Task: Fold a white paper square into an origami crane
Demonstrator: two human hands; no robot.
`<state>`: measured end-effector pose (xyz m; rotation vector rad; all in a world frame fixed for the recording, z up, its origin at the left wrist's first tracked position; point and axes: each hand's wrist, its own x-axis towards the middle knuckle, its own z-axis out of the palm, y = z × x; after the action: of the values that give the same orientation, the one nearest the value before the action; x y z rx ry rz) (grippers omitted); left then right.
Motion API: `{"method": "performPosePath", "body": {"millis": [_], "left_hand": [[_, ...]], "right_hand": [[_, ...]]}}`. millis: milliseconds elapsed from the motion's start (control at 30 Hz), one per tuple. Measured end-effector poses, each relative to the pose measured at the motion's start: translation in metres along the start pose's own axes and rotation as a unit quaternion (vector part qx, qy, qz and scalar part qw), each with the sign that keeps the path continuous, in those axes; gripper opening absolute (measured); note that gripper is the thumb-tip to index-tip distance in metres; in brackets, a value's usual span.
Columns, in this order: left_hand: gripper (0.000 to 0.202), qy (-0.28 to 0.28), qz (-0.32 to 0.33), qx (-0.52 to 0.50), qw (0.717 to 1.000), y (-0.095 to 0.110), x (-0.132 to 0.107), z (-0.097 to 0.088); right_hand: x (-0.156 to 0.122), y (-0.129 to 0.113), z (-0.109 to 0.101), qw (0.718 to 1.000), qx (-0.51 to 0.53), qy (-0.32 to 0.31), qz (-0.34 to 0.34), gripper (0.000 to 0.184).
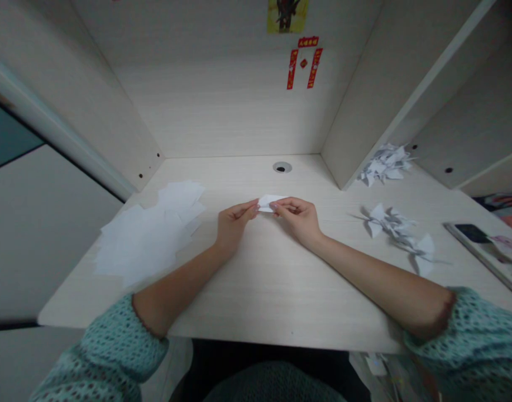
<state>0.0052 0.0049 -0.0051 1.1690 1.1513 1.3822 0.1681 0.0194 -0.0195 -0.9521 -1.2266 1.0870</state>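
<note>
A small folded piece of white paper point(267, 202) is held between both hands just above the pale wooden desk point(264, 279). My left hand point(233, 223) pinches its left end with thumb and fingers together. My right hand point(297, 216) pinches its right end, fingers curled. Both forearms reach in from teal knitted sleeves at the bottom corners.
A loose spread of white paper sheets point(147, 234) lies at the left. Several folded paper shapes point(396, 229) lie at the right, with another heap point(385, 163) in the side shelf. A phone point(473, 233) rests at the far right. A cable hole point(282, 167) sits at the back.
</note>
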Motion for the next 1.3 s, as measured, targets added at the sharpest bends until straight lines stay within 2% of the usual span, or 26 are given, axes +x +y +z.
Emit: {"method": "performPosePath", "body": {"millis": [333,633,1033,1300], "left_hand": [[0.035,-0.063,-0.004,0.015,0.998,0.0016,-0.0027,-0.0009],[0.035,-0.026,0.001,0.039,0.999,0.0002,-0.0026,-0.0021],[0.035,-0.031,-0.010,0.041,0.999,-0.0015,-0.0017,-0.0020],[0.035,-0.024,-0.024,0.029,0.999,-0.0021,-0.0007,-0.0017]], "right_hand": [[0.0030,0.0013,-0.0009,0.998,0.045,-0.027,0.026,0.022],[0.0008,0.0004,-0.0004,0.999,0.018,-0.025,0.023,0.023],[-0.0004,-0.0016,0.0015,0.998,0.034,-0.018,0.040,0.018],[0.0011,-0.0008,0.0005,0.996,0.055,-0.032,0.064,0.022]]}}
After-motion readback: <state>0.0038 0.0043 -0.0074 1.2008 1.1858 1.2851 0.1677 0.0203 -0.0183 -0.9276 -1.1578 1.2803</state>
